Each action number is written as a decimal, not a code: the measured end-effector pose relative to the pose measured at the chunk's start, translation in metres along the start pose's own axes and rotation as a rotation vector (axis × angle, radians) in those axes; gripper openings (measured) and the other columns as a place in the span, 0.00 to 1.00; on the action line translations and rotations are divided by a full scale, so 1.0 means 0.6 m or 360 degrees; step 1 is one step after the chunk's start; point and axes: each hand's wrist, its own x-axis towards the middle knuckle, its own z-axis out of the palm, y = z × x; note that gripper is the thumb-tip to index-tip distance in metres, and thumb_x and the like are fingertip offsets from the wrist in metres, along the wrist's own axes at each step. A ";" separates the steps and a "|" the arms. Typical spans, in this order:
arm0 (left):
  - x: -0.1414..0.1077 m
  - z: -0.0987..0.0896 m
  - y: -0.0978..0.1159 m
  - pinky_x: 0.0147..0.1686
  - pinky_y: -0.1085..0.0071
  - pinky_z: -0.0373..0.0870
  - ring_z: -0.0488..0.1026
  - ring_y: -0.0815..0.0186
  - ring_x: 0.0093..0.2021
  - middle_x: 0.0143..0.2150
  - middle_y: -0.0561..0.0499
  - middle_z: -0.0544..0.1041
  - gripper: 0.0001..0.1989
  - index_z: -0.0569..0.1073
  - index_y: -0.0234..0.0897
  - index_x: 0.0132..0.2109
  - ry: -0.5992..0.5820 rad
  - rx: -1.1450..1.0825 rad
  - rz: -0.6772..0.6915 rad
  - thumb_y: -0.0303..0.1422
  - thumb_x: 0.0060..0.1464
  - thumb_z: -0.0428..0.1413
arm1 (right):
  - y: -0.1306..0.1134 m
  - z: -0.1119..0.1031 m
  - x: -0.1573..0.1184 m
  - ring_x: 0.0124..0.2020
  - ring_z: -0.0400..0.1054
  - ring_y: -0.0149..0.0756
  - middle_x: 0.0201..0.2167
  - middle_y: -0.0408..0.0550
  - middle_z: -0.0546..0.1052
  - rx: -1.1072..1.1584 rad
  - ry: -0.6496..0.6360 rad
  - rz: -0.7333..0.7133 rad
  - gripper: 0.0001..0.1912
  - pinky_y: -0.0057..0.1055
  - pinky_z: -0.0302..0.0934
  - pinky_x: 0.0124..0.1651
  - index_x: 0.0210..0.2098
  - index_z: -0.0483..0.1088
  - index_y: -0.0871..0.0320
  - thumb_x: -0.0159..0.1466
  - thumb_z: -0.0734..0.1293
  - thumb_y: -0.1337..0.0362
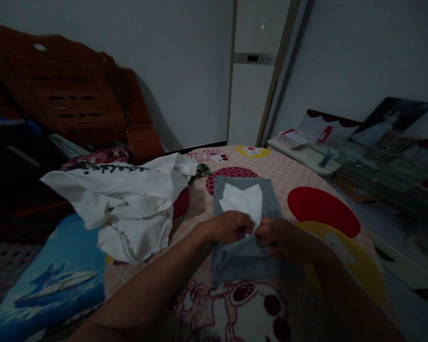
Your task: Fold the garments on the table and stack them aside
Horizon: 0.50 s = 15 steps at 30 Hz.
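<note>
A grey knitted garment (242, 263) lies flat on the patterned tablecloth, with a folded white cloth (243, 197) on top of it. My left hand (234, 226) has its fingers closed at the lower part of the white cloth. Close to its right, my right hand (280, 239) is closed on the ribbed edge of the grey garment. The fingertips of both hands are partly hidden. A crumpled white garment (139, 206) with black lettering lies to the left of the grey one.
The round table (199, 199) has a pink printed cover. A blue printed cloth (64, 270) hangs at its left edge. Behind are a wooden chair (71, 95) and a tall white cabinet unit (253, 95). A glass shelf (378, 166) stands right.
</note>
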 end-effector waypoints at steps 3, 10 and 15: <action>-0.003 -0.009 -0.010 0.38 0.72 0.66 0.73 0.64 0.36 0.35 0.49 0.79 0.07 0.77 0.35 0.36 0.0097 -0.0321 -0.0075 0.29 0.55 0.54 | 0.010 0.012 0.010 0.36 0.69 0.38 0.30 0.47 0.77 -0.0045 0.0140 0.0065 0.09 0.33 0.61 0.41 0.28 0.72 0.57 0.64 0.65 0.66; -0.018 -0.039 -0.047 0.36 0.70 0.66 0.71 0.64 0.33 0.31 0.46 0.78 0.39 0.79 0.33 0.32 0.0406 -0.0884 -0.0606 0.61 0.60 0.38 | 0.081 0.028 0.015 0.45 0.75 0.45 0.42 0.54 0.81 -0.0109 0.1080 0.0516 0.12 0.41 0.67 0.50 0.43 0.78 0.57 0.63 0.66 0.61; -0.019 -0.036 -0.051 0.30 0.73 0.62 0.69 0.67 0.30 0.29 0.50 0.75 0.27 0.79 0.33 0.34 0.0290 -0.0866 -0.0519 0.57 0.49 0.59 | 0.124 0.006 -0.018 0.41 0.77 0.46 0.44 0.56 0.81 0.0095 0.0920 0.0945 0.20 0.39 0.70 0.45 0.46 0.78 0.61 0.58 0.69 0.57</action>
